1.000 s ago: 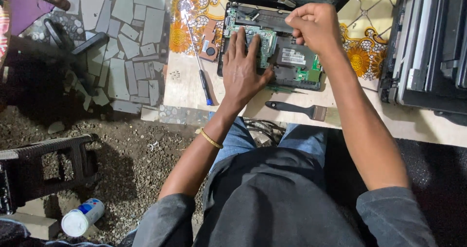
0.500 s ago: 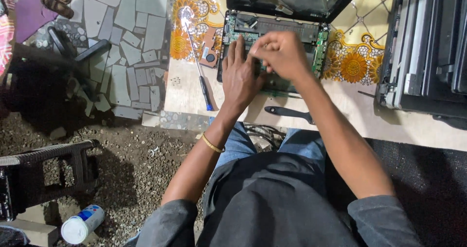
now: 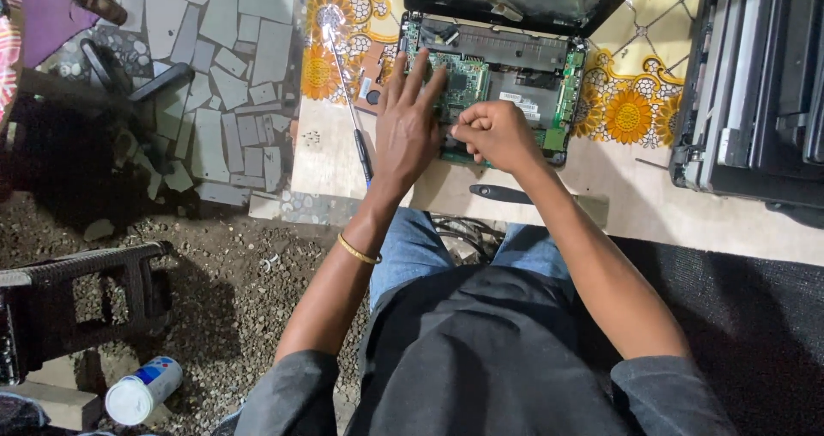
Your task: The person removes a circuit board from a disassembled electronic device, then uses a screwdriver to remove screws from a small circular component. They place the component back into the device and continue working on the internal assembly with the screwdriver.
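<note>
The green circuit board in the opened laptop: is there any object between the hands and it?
Nothing visible does. The left hand lies flat on the green circuit board, and the right hand, closed in a fist, rests at its near edge. The screwdriver lies apart, to the left of the opened laptop.

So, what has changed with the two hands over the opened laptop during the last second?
The right hand came down from the far edge of the opened laptop to its near edge and now sits closed in a fist beside the left hand. What it pinches is hidden. The left hand stayed flat on the green circuit board. The screwdriver did not move.
</note>
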